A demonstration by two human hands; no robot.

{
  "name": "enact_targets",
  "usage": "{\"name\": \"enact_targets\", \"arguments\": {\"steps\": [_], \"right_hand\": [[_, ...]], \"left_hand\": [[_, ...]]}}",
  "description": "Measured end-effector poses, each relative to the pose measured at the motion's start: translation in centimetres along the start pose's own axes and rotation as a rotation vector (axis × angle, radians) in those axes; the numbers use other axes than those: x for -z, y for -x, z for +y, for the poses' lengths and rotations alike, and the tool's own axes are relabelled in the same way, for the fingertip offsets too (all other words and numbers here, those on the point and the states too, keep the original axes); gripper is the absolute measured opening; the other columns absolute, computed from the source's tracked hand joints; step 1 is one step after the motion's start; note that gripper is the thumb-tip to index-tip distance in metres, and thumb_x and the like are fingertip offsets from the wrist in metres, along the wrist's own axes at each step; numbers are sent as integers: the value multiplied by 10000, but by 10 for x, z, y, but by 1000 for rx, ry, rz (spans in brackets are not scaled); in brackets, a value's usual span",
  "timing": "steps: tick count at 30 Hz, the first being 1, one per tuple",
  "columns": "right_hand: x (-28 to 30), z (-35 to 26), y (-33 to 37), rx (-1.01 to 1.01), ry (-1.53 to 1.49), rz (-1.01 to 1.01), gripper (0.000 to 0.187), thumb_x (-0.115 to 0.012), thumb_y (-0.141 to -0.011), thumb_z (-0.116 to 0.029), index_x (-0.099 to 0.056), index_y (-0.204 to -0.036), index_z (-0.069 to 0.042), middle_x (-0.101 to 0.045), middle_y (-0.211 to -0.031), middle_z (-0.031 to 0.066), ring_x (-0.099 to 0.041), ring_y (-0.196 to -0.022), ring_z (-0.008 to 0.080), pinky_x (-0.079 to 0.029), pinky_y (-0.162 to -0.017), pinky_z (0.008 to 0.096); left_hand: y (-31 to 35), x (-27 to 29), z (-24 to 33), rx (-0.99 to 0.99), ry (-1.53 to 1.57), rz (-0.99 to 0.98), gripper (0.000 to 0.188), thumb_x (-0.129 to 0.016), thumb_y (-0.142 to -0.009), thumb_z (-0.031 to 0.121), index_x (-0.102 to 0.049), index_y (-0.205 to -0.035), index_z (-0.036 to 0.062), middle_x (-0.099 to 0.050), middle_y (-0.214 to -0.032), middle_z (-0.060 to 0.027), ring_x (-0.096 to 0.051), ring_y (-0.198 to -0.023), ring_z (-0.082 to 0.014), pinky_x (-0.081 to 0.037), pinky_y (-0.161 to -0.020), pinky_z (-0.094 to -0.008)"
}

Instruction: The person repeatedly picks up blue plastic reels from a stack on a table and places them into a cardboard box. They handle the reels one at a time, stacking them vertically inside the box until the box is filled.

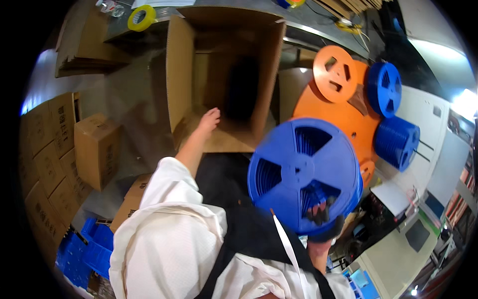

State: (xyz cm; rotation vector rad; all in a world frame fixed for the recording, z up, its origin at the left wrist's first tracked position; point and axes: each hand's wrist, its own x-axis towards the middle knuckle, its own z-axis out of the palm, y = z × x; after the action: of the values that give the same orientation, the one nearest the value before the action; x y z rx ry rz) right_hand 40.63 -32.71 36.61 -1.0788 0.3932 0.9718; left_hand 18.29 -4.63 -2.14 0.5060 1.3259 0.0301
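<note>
A thick stack of blue plastic reels (326,148) is held upright on its edge at my right side, its round face showing three wide cut-outs. My right hand (318,213), in a dark glove, grips this stack; its fingers show through the lower cut-out. In front of me stands an open cardboard box (180,74), its inside deep in shadow. Something dark and rounded (243,87) is inside the box, too dim to name. My left hand (211,119) is at the near left part of the box's opening, its bare fingers loosely curled with nothing visible in them.
To the right, an orange surface (311,107) carries an orange reel (334,74), a blue reel (386,89) and another blue reel stack (397,143). Cartons (97,149) are piled at left, near blue bins (94,249). Yellow tape (142,18) lies on the far bench.
</note>
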Motion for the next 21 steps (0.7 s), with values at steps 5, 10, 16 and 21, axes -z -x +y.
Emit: {"name": "enact_targets", "arguments": {"steps": [5, 10, 16, 21], "right_hand": [[4, -22, -7, 27, -181, -340, 493, -533, -860, -454, -491, -1174, -76, -490, -788, 33, -438, -656, 173, -423, -713, 371], [-10, -40, -6, 61, -268, -699, 557, -514, -850, -416, -504, -1301, -89, -473, -770, 29, -414, -617, 175, -405, -747, 364], [-46, -50, 4, 100, -266, -712, 607, -488, -830, -420, -493, -1343, -96, -391, -679, -3, -380, -640, 162, -418, -860, 348], [-86, -44, -7, 52, -231, -948, 561, -486, -861, -425, -519, -1290, -64, -476, -759, 42, -434, -649, 180, -443, -855, 353]], "left_hand": [[108, 6, -4, -87, -4, 40, 514, -505, -955, 357, -405, -1399, 119, -520, -1312, -90, -517, -1155, -210, -380, -985, -354], [192, -18, 30, -328, 27, 13, 442, -462, -984, 272, -426, -1377, 73, -515, -1327, -123, -506, -1196, -215, -370, -1011, -332], [267, -73, 89, -998, -69, 83, 329, -510, -935, 93, -541, -1254, 17, -574, -1231, -105, -528, -1159, -170, -401, -983, -288], [335, -107, 126, -1073, -130, 89, 323, -583, -894, 114, -571, -1207, 35, -648, -1000, -88, -625, -918, -170, -484, -813, -286]]}}
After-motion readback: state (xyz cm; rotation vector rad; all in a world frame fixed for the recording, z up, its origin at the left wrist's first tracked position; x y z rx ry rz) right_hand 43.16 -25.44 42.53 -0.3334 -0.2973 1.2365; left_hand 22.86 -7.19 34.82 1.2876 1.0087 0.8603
